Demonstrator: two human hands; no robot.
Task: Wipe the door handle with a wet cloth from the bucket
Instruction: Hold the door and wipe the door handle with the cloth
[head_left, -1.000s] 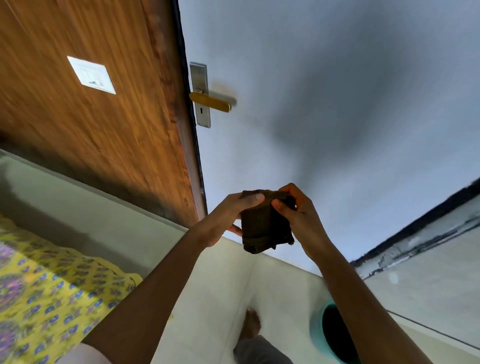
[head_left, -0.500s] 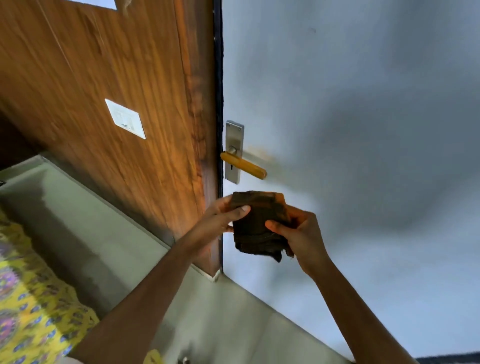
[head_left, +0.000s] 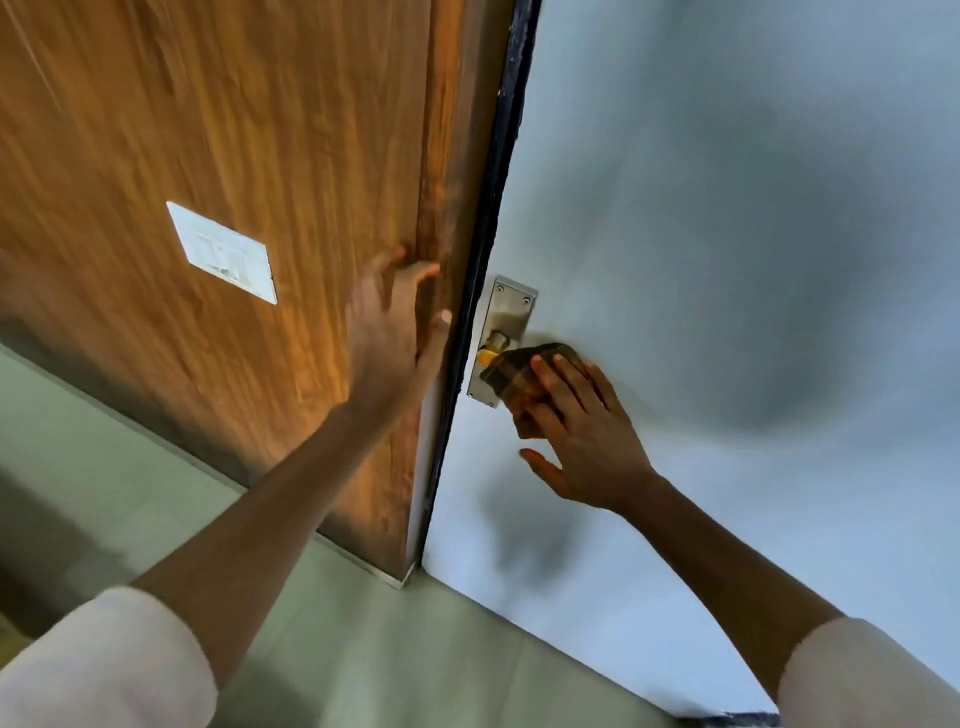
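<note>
Home: wooden door (head_left: 260, 156), wall switch (head_left: 222, 252).

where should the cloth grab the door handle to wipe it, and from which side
Wrap the lever itself, not the plate. The handle juts from the plate toward the right along the door, so come from its free right end and close the cloth around the bar, as the right hand does. The left hand is spread on the wood panel.

Soft daylight, motion blur, wide-angle edge distortion.
</note>
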